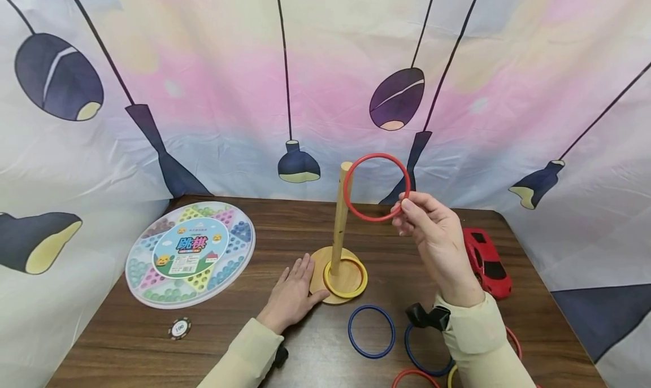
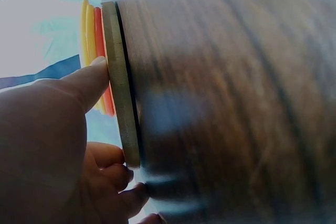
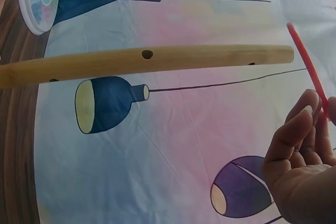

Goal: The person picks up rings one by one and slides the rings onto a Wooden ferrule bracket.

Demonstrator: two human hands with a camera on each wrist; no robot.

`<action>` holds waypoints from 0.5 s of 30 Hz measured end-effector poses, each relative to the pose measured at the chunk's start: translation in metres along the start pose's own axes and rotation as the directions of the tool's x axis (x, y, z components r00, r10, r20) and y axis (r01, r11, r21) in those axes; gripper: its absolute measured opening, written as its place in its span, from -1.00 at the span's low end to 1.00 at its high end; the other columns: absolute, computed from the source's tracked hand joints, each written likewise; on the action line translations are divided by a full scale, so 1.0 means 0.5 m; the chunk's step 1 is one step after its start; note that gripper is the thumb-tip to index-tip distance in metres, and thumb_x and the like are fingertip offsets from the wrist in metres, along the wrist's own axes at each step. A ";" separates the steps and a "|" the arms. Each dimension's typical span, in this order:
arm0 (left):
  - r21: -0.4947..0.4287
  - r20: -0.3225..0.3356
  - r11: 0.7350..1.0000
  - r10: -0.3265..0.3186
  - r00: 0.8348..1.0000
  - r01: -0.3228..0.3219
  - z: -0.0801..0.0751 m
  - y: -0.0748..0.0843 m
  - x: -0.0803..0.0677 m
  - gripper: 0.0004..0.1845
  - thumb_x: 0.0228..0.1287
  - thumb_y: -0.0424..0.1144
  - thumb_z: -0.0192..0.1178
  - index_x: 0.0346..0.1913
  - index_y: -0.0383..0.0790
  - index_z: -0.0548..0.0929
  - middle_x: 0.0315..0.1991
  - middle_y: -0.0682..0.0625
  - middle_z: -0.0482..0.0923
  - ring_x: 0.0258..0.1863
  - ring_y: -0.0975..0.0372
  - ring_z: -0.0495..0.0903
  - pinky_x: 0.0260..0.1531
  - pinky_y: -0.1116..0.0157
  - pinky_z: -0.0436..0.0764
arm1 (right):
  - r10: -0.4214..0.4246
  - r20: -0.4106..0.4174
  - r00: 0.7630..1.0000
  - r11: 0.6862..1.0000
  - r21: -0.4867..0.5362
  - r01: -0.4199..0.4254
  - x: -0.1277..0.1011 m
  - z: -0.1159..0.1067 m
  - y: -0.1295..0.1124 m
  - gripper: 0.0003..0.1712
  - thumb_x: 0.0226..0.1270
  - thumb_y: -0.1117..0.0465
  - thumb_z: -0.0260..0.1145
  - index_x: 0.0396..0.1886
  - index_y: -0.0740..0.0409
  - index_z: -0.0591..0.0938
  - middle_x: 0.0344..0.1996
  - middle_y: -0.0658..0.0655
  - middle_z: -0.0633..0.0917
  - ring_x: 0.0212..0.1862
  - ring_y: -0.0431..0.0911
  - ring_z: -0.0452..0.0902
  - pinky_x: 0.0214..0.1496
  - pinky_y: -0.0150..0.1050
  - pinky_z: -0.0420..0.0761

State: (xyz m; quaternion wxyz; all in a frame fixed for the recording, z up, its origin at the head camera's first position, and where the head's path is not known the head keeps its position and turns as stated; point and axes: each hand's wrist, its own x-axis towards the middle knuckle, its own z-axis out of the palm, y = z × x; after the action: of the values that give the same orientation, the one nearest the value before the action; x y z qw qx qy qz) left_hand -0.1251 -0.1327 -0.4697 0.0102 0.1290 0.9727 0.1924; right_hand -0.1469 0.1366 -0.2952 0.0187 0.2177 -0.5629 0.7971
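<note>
My right hand [image 1: 434, 232] pinches a red ring [image 1: 377, 218] between thumb and fingers, beside the top of a wooden peg [image 1: 339, 224]. In the right wrist view the red ring [image 3: 307, 59] is tilted close to the peg's tip [image 3: 283, 54], not around it. The peg stands on a round wooden base [image 1: 319, 261]. Yellow rings [image 1: 364, 282] and a red ring [image 2: 98, 30] lie around its foot. My left hand [image 1: 291, 295] rests against the base's left side, fingers extended, with its thumb on the front edge.
A blue ring [image 1: 372, 356] lies before the base; another blue ring [image 1: 414, 354], red rings [image 1: 414, 371] and a yellow ring [image 1: 450, 376] lie near my right forearm. A Chinese checkers box [image 1: 137, 289] and a poker chip [image 1: 179, 328] are left, a red toy car [image 1: 485, 264] right.
</note>
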 end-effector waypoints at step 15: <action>-0.001 -0.005 1.000 -0.006 1.000 0.006 0.003 -0.002 0.001 -0.09 0.34 0.24 0.08 0.47 -0.41 0.16 0.50 -0.25 0.03 0.47 -0.06 0.05 0.37 -0.09 0.11 | 0.064 0.017 0.998 0.998 -0.001 -0.064 0.019 0.014 0.013 -0.77 0.45 0.24 0.20 -0.01 0.27 0.60 -0.31 0.09 0.69 -0.31 -0.16 0.63 -0.26 -0.34 0.61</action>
State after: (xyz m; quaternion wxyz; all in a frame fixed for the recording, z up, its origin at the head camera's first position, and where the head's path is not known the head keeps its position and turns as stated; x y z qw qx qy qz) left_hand -0.1258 -0.1329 -0.4712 0.0085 0.1255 0.9730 0.1934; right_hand -0.1552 0.1260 -0.2955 -0.0116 0.2061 -0.5698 0.7954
